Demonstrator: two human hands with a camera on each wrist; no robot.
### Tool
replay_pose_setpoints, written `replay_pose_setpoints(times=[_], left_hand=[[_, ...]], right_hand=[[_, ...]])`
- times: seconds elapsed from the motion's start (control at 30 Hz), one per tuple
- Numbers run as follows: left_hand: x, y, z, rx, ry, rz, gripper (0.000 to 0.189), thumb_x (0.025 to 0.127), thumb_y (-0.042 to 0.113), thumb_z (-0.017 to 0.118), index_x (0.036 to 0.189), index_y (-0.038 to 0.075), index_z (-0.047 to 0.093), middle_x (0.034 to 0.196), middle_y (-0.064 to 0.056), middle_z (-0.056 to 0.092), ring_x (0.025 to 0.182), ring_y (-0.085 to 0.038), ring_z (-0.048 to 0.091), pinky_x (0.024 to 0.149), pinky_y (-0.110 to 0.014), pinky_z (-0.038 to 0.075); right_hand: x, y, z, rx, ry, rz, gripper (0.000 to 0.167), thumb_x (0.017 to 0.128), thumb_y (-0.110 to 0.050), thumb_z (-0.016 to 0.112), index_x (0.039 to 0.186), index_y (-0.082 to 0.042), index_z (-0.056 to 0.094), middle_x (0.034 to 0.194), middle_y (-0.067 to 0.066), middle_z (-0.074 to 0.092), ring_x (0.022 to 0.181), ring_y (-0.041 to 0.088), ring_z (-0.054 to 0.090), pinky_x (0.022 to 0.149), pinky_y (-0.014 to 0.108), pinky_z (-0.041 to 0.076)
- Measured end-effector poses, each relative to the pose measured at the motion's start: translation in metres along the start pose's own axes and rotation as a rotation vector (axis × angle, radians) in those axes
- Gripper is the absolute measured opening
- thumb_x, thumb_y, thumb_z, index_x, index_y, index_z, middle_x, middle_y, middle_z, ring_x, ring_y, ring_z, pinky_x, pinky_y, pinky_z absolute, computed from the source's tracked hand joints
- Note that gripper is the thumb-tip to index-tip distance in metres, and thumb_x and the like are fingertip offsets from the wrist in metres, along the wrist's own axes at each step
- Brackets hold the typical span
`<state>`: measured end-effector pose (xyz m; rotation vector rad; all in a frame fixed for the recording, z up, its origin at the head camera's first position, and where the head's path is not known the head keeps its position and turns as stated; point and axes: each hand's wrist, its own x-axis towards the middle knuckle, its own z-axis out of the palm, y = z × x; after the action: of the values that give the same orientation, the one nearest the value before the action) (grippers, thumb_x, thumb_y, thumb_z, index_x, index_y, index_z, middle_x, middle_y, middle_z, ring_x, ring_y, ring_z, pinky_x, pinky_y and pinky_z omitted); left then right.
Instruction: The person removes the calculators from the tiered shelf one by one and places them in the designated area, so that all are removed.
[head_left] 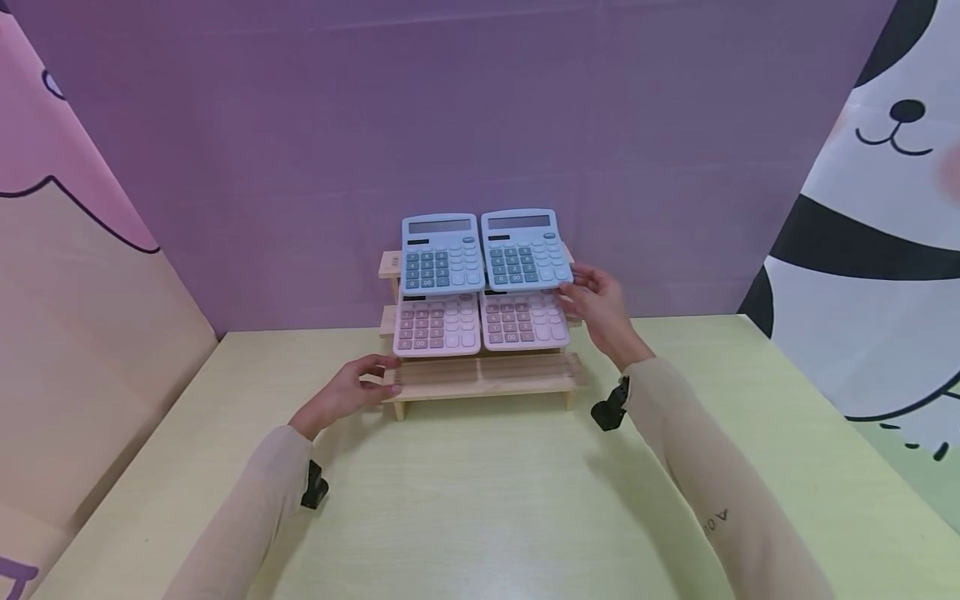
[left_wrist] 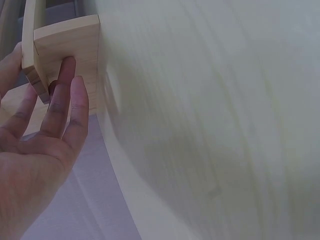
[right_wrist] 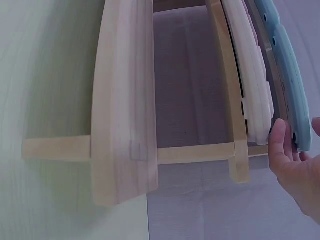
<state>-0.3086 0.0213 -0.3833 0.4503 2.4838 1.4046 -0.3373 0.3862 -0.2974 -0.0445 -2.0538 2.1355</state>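
Observation:
A stepped wooden stand (head_left: 480,377) bears two blue calculators on its top tier and two pink ones on the tier below. My left hand (head_left: 352,385) grips the left end of the bottom step; in the left wrist view the thumb lies on one side of the board (left_wrist: 31,45) and the fingers (left_wrist: 59,95) reach round the other. At the upper right, my right hand (head_left: 600,307) pinches the lower right corner of the right blue calculator (head_left: 527,250). The left blue calculator (head_left: 442,254) stands beside it. Below are the left pink calculator (head_left: 437,327) and right pink calculator (head_left: 525,322).
The stand is on a pale wooden table (head_left: 480,500), close to a purple cloth backdrop (head_left: 480,108). Printed cartoon panels border both sides, with a panda (head_left: 885,333) at the right. A small black camera (head_left: 611,406) is strapped at the right wrist.

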Motion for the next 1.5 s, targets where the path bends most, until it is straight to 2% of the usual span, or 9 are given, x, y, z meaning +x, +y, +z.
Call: replay_pose_setpoints(times=[0.27, 0.57, 0.73, 1.1, 1.27, 1.5], left_hand=[[0.0005, -0.0011, 0.0003, -0.054, -0.017, 0.011, 0.056, 0.084, 0.023, 0.066, 0.132, 0.005, 0.043, 0.128, -0.016, 0.043, 0.100, -0.028, 0.056, 0.081, -0.037, 0.054], [0.0006, 0.0005, 0.0012, -0.056, -0.013, 0.016, 0.055, 0.085, 0.021, 0.065, 0.132, 0.005, 0.043, 0.128, -0.015, 0.044, 0.098, -0.027, 0.056, 0.080, -0.035, 0.054], [0.0015, -0.0015, 0.0009, -0.043, -0.009, 0.017, 0.056, 0.085, 0.024, 0.066, 0.132, 0.005, 0.043, 0.130, -0.014, 0.043, 0.103, -0.028, 0.053, 0.080, -0.032, 0.053], [0.0028, -0.0027, 0.0018, -0.035, -0.004, 0.012, 0.056, 0.084, 0.025, 0.066, 0.132, 0.006, 0.043, 0.130, -0.013, 0.044, 0.104, -0.029, 0.052, 0.081, -0.032, 0.053], [0.0037, -0.0031, 0.0023, -0.024, -0.004, -0.003, 0.056, 0.085, 0.026, 0.065, 0.133, 0.007, 0.043, 0.130, -0.013, 0.044, 0.106, -0.029, 0.051, 0.084, -0.033, 0.052], [0.0033, -0.0041, 0.0012, -0.038, -0.002, -0.005, 0.055, 0.085, 0.025, 0.065, 0.133, 0.008, 0.043, 0.131, -0.012, 0.043, 0.104, -0.028, 0.051, 0.082, -0.031, 0.052]], right_hand=[[0.0028, 0.0005, 0.0033, 0.065, 0.013, 0.015, 0.047, 0.089, 0.003, 0.051, 0.134, 0.000, 0.036, 0.104, 0.004, 0.046, 0.091, 0.014, 0.055, 0.095, 0.038, 0.046], [0.0039, 0.0016, 0.0066, 0.116, 0.021, 0.008, 0.046, 0.089, 0.005, 0.049, 0.133, 0.000, 0.037, 0.105, 0.006, 0.044, 0.094, 0.015, 0.054, 0.095, 0.037, 0.047], [0.0038, 0.0016, 0.0081, 0.134, 0.036, 0.011, 0.045, 0.089, 0.006, 0.048, 0.133, -0.001, 0.038, 0.105, 0.006, 0.044, 0.094, 0.016, 0.054, 0.093, 0.036, 0.048], [0.0009, -0.0010, 0.0105, 0.182, 0.054, 0.054, 0.047, 0.090, 0.004, 0.049, 0.134, -0.004, 0.037, 0.107, 0.006, 0.043, 0.096, 0.018, 0.055, 0.090, 0.032, 0.050], [-0.0017, -0.0022, 0.0100, 0.235, 0.054, 0.063, 0.047, 0.090, 0.006, 0.048, 0.134, -0.003, 0.037, 0.106, 0.006, 0.044, 0.090, 0.016, 0.058, 0.091, 0.030, 0.049], [-0.0026, -0.0031, 0.0093, 0.302, 0.033, 0.059, 0.047, 0.091, 0.006, 0.046, 0.136, -0.001, 0.035, 0.105, 0.007, 0.046, 0.086, 0.014, 0.061, 0.095, 0.033, 0.045]])
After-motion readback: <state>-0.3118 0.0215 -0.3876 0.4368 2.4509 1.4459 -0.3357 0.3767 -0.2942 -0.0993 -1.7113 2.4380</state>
